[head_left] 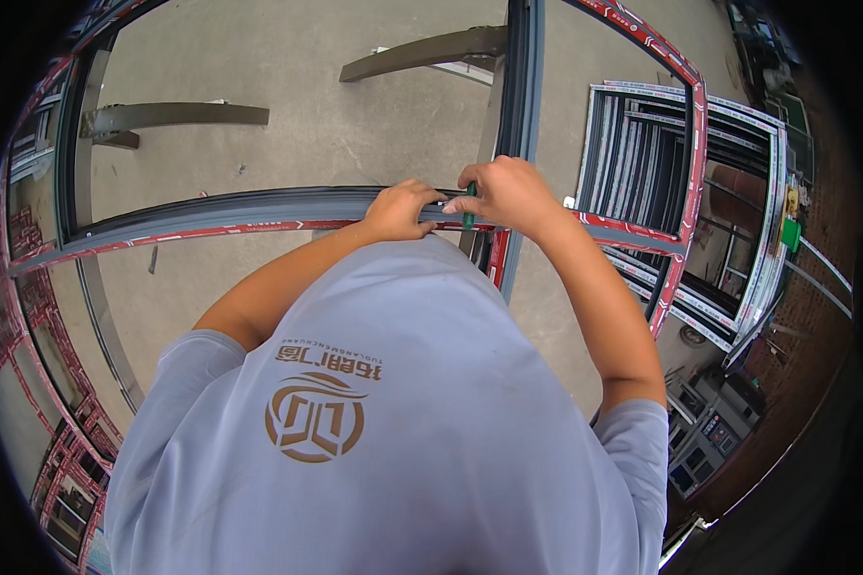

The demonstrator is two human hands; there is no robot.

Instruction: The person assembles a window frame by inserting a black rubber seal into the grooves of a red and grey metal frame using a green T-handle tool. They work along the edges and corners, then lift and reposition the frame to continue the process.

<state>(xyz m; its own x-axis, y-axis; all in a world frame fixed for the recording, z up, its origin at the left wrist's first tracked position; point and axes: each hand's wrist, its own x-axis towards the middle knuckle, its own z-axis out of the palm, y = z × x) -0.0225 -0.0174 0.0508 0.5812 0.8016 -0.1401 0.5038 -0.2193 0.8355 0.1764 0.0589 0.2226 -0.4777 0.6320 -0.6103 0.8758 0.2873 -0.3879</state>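
Note:
A large grey window frame (288, 211) with red protective film along its edges lies in front of me. My left hand (400, 210) is closed over its near crossbar, thumb on the near side and fingers on top. Just right of it, my right hand (511, 195) is closed around a slim green-handled tool (469, 217), held roughly upright against the same bar near the joint with the upright bar (524, 86). The fingers hide the tool's upper part. A small shiny bit shows between the two hands, too small to name.
Brown support arms (187, 116) extend under the frame above the concrete floor (307, 57). White-filmed frames (777, 192) are stacked at the right, by a green clamp-like piece (791, 235). Red-filmed frames (72, 441) stand at the left. A grey machine (714, 436) stands lower right.

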